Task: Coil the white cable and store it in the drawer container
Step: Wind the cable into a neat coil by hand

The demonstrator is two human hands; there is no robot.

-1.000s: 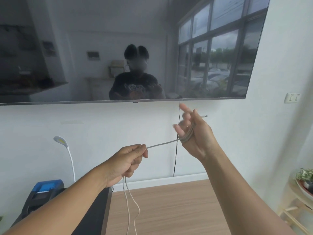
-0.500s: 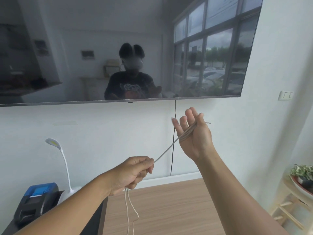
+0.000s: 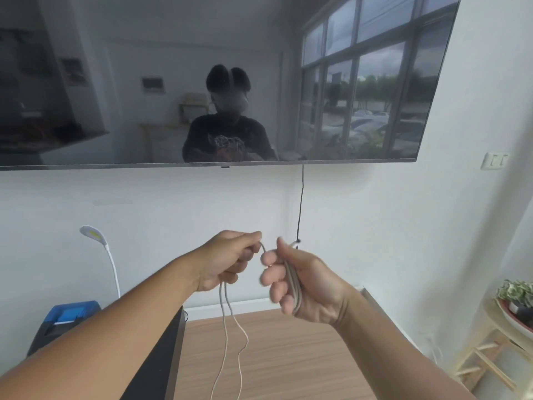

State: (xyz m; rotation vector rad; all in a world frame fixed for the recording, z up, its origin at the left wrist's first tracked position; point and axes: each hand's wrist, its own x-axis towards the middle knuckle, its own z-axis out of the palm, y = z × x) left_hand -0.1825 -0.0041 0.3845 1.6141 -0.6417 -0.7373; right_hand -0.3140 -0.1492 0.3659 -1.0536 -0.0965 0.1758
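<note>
While your left hand (image 3: 227,261) pinches the white cable (image 3: 230,327) shut, your right hand (image 3: 300,284), just beside it, has fingers (image 3: 275,274) curled loosely inside its wound loops.

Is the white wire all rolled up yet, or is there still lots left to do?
Partly. Several loops of the white cable already sit wound around the right hand. The left hand pinches the next stretch right beside it, feeding another loop. Two loose strands hang below the left hand toward the wooden floor, so more coiling is left. No drawer container is in view, so storing is not yet done.
</note>
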